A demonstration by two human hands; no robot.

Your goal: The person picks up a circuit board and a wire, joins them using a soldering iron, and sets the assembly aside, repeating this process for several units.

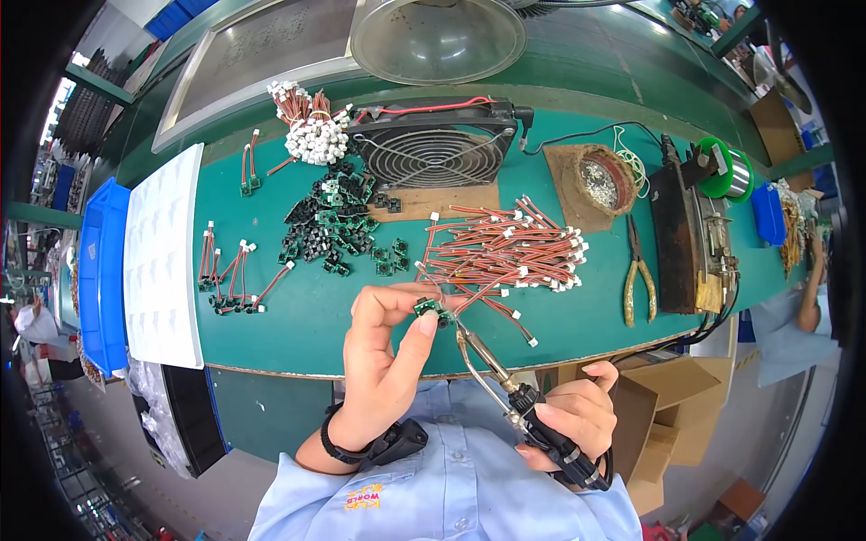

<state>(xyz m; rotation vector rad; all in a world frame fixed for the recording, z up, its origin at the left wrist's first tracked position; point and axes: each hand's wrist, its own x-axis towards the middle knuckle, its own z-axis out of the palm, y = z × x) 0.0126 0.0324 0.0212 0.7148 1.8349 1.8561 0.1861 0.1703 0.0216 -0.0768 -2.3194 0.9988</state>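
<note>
Between thumb and fingers, my left hand [383,347] pinches a small green circuit board [431,311] above the front edge of the green bench. My right hand [575,417] is wrapped round the black handle of a soldering iron [492,361] with a thin metal feed tube alongside. Its tip is at the board; whether they touch I cannot tell. Past my hands lies a pile of red-brown wire leads [505,248] with white connectors. To its left is a heap of small green and black boards [332,221].
A black fan [431,158] with a wire guard stands at the back. Further right are a tip-cleaning pot [603,180], pliers [639,270], a soldering unit [690,234] and a green solder reel [727,169]. Boards with leads [236,293] lie left, by a white tray [162,261] and blue bin [104,275].
</note>
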